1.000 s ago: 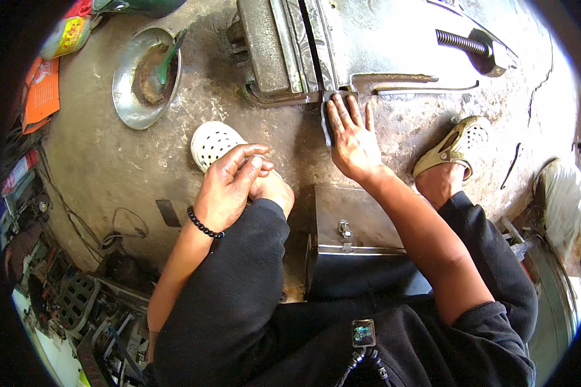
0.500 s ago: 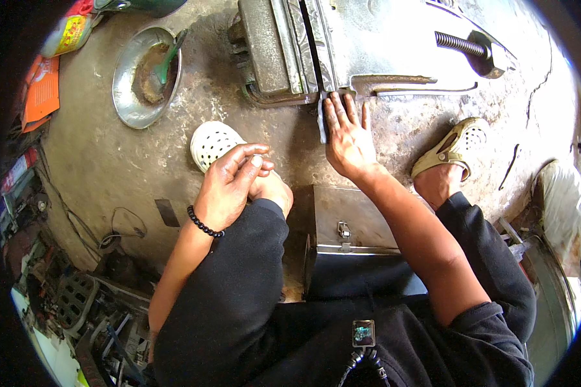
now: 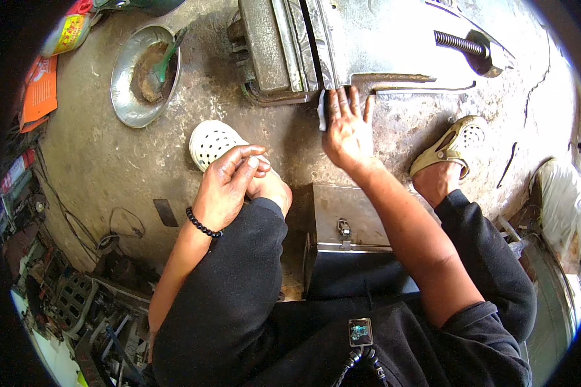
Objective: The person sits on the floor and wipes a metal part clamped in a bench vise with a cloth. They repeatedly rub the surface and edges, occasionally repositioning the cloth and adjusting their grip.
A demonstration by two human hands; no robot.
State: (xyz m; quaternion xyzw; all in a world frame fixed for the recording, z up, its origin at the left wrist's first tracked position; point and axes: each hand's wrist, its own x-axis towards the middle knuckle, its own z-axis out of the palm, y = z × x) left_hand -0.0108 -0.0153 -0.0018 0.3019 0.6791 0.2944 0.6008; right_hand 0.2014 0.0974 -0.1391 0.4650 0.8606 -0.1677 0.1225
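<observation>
A heavy grey metal vise (image 3: pixel 265 61) lies across the top of the view, with a dark narrow gap between its jaws. My right hand (image 3: pixel 348 132) reaches to its near side beside that gap, fingers stretched out and slightly apart, fingertips at the metal edge. A pale, thin piece (image 3: pixel 322 111) pokes out along the hand's left side; its material and how far it runs under the fingers cannot be seen. My left hand (image 3: pixel 229 177), above a bead bracelet, hangs over my left knee with fingers curled and thumb against them. Nothing shows in it.
A round metal bowl (image 3: pixel 126 100) holding brown matter and a green-handled brush (image 3: pixel 163 64) stands at left. A metal box (image 3: pixel 348 213) with a latch sits between my legs. At upper right is a threaded screw (image 3: pixel 459 42). Cables and clutter line the left side.
My right hand has shifted slightly down and left, and less of the pale piece shows beside it. The left hand is almost still.
</observation>
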